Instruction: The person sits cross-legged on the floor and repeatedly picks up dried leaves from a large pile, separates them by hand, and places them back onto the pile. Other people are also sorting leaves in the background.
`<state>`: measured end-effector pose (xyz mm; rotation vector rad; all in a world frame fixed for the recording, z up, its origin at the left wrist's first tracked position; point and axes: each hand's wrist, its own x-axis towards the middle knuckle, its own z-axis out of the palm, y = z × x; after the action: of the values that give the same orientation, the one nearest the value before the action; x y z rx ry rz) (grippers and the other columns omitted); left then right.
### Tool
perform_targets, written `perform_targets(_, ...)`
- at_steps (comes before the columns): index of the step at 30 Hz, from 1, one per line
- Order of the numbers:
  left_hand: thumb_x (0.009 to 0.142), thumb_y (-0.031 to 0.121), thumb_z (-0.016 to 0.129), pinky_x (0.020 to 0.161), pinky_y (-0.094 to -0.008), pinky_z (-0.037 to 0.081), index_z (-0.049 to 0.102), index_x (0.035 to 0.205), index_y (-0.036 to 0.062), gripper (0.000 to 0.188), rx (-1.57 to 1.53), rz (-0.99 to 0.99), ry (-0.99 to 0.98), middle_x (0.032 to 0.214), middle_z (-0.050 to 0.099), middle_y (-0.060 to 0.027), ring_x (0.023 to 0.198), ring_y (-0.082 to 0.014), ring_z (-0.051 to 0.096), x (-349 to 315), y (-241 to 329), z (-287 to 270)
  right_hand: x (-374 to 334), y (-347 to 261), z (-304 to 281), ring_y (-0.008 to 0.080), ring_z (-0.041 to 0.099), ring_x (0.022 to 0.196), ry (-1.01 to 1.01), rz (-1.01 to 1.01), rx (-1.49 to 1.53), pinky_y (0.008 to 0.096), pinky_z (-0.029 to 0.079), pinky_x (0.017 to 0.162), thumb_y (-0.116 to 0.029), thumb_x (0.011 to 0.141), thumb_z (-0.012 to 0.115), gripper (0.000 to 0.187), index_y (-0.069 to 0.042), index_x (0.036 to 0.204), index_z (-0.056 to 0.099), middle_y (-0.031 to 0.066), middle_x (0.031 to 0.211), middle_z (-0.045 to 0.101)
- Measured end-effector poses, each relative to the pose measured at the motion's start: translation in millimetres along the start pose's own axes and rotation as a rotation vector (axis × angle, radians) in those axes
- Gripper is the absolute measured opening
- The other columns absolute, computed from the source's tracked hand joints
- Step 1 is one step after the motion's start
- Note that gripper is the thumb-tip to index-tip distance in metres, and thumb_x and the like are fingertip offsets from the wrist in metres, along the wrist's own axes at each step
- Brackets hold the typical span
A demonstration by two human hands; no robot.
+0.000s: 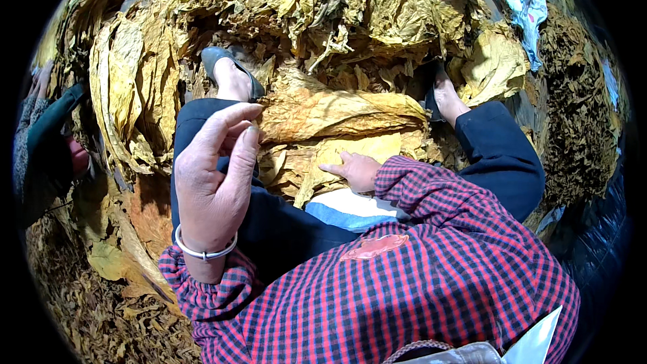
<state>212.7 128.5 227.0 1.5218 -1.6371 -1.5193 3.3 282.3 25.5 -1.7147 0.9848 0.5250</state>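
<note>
My left hand (pixel 219 168), with a pale bangle at the wrist, is raised above my left knee. Its fingers curl loosely, the thumb and index fingertips stand apart, and nothing shows between them. Lower and to the right, my right hand (pixel 357 170) rests on a flat yellow dried leaf (pixel 367 146), index finger stretched out to the left; its other fingers are partly hidden. Just beyond lies a bundle of long, wrinkled dried leaves (pixel 337 113), apparently tobacco, stretched crosswise between my feet. More leaf (pixel 273 162) lies under and beside the right hand.
Heaped yellow leaves (pixel 404 0) line the far side, with another stack (pixel 131 87) at the left. Brown crumbled leaf (pixel 576 114) covers the right. A light-blue plastic scrap (pixel 529 13) lies far right. Another person's sleeve (pixel 54 118) shows at the left edge.
</note>
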Motion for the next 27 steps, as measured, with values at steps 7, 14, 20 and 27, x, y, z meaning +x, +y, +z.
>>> perform_targets(7, 0.09, 0.008, 0.048, 0.073, -0.0196, 0.043, 0.053, 0.109, -0.0023, 0.023, 0.035, 0.026, 0.004, 0.088, 0.057, -0.0045, 0.081, -0.0079, 0.053, 1, 0, 2, 11, 42, -51, 0.0326, 0.053, 0.093, 0.129, 0.141, 0.404, 0.043, 0.044, 0.08, -0.013, 0.077, 0.053, 0.049, -0.009, 0.124, 0.041, 0.0161, 0.109, 0.047)
perform_targets(14, 0.09, 0.009, 0.049, 0.071, -0.0198, 0.044, 0.052, 0.109, -0.0032, 0.023, -0.073, 0.037, 0.073, 0.085, 0.057, -0.0036, 0.078, -0.0078, 0.053, 4, -1, 3, 16, 93, -71, 0.0323, 0.054, 0.09, 0.264, 0.3, -0.219, 0.0422, 0.043, 0.078, -0.019, 0.077, 0.056, 0.029, -0.006, 0.103, 0.053, 0.0146, 0.091, 0.056)
perform_targets(20, 0.09, 0.01, 0.048, 0.067, -0.0188, 0.043, 0.054, 0.107, -0.0021, 0.021, -0.129, 0.076, 0.123, 0.082, 0.057, -0.003, 0.075, -0.0072, 0.053, 5, 1, 4, -42, 91, -115, 0.0303, 0.058, 0.084, 0.74, 0.142, 0.059, 0.0352, 0.047, 0.072, -0.012, 0.082, 0.049, 0.018, -0.004, 0.098, 0.053, 0.0148, 0.088, 0.06)
perform_targets(27, 0.09, 0.011, 0.048, 0.065, -0.0184, 0.043, 0.056, 0.105, 0.0002, 0.019, -0.165, 0.121, 0.178, 0.078, 0.059, -0.0032, 0.07, -0.0064, 0.053, 1, -3, 7, -77, 50, -167, 0.0188, 0.059, 0.081, 1.23, -0.164, 0.36, 0.0278, 0.045, 0.073, 0.003, 0.082, 0.041, 0.027, -0.003, 0.106, 0.052, 0.0134, 0.084, 0.06)
